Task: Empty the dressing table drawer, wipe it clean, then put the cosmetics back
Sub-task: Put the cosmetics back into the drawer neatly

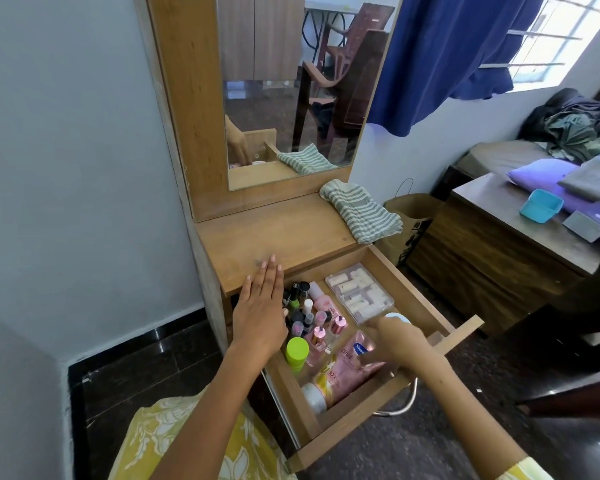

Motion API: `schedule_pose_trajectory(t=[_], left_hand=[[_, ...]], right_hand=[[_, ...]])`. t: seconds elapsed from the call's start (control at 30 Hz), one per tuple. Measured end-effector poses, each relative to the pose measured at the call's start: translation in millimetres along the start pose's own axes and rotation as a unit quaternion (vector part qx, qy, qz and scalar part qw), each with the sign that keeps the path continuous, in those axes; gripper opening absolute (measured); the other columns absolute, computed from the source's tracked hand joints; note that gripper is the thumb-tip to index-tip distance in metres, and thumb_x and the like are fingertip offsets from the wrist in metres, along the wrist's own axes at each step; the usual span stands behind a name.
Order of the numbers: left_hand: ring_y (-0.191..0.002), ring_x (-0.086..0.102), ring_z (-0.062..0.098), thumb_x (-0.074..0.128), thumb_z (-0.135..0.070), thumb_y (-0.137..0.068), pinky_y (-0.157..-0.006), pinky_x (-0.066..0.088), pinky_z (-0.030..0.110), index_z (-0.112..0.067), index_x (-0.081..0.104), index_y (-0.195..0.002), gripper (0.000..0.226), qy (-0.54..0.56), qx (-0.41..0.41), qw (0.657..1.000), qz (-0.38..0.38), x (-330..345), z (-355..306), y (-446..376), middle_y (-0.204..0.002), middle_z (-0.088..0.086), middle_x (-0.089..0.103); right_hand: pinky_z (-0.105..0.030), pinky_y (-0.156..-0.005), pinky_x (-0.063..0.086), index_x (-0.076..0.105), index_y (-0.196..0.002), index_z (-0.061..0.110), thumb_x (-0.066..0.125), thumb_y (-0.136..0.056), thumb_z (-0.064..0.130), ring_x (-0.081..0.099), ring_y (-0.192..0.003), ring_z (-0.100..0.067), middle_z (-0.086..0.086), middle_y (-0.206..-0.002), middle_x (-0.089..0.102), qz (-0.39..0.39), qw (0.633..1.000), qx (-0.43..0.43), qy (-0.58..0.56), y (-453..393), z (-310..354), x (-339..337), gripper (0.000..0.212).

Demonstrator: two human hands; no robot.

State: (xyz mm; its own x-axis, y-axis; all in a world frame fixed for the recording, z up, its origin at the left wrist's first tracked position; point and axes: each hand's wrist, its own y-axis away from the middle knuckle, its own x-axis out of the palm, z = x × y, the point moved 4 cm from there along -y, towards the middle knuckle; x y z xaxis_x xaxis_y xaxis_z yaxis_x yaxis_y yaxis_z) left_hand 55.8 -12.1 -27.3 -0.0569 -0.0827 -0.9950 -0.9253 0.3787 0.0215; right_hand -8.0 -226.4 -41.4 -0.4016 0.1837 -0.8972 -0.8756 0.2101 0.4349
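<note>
My left hand [260, 317] lies flat and open, fingers together, its tips on the front edge of the dressing table top [274, 233] and its palm over the drawer's back left corner, holding nothing. My right hand [400, 339] reaches down into the open drawer [426, 296], blurred, fingers curled low over the pink lotion tube [343, 372]; I cannot tell whether it has closed on anything. A small pale blue round thing [395, 317] shows just behind its knuckles. Just right of my left hand stand the nail polish bottles [303, 313], crowded together, with a green-capped bottle [297, 353] nearer me and a pink bottle [323, 301] beside them. A clear compartment box [359, 292] lies along the drawer's right side, just beyond my right fingers. Further back, a striped cloth [361, 213] rests on the table top's right corner below the mirror [291, 81], well clear of both hands
</note>
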Motion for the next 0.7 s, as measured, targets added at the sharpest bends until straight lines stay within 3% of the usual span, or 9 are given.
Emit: schedule_pose_trajectory(t=[0.1,0.27,0.5,0.7], left_hand=[[-0.139,-0.027,0.021,0.030,-0.027,-0.101,-0.116,-0.011,0.037,-0.008,-0.026,-0.141,0.071,-0.008,-0.007,1.000,0.004,-1,-1,0,-0.149,0.008,-0.034],[-0.140,-0.025,0.022,0.030,-0.026,-0.101,-0.114,-0.012,0.037,-0.008,-0.027,-0.140,0.071,-0.014,-0.009,1.000,-0.001,-1,-2,1,-0.150,0.008,-0.033],[-0.140,-0.026,0.022,0.029,-0.027,-0.101,-0.115,-0.011,0.037,-0.008,-0.030,-0.137,0.071,-0.014,-0.007,1.000,0.002,0,-1,0,-0.149,0.009,-0.034],[-0.141,-0.022,0.022,0.025,-0.026,-0.102,-0.116,-0.009,0.037,-0.007,-0.019,-0.145,0.064,-0.009,0.000,1.000,0.022,-6,-3,1,-0.151,0.009,-0.029]], right_hand=[[-0.032,-0.094,0.049,0.043,-0.134,0.020,0.076,-0.071,0.045,0.054,-0.115,-0.019,0.000,-0.130,0.053,0.052,0.999,-0.013,0.011,5,10,12,0.076],[-0.035,-0.094,0.049,0.047,-0.132,0.021,0.078,-0.065,0.052,0.052,-0.117,-0.021,-0.001,-0.131,0.051,0.058,0.997,-0.016,0.041,3,17,22,0.079],[-0.031,-0.086,0.053,0.051,-0.125,0.017,0.080,-0.066,0.046,0.057,-0.108,-0.019,-0.002,-0.123,0.056,0.027,0.999,0.001,0.043,6,23,21,0.071],[-0.030,-0.086,0.052,0.043,-0.136,0.024,0.068,-0.082,0.037,0.058,-0.111,-0.018,0.000,-0.130,0.056,-0.035,0.999,-0.009,-0.025,26,19,5,0.061]])
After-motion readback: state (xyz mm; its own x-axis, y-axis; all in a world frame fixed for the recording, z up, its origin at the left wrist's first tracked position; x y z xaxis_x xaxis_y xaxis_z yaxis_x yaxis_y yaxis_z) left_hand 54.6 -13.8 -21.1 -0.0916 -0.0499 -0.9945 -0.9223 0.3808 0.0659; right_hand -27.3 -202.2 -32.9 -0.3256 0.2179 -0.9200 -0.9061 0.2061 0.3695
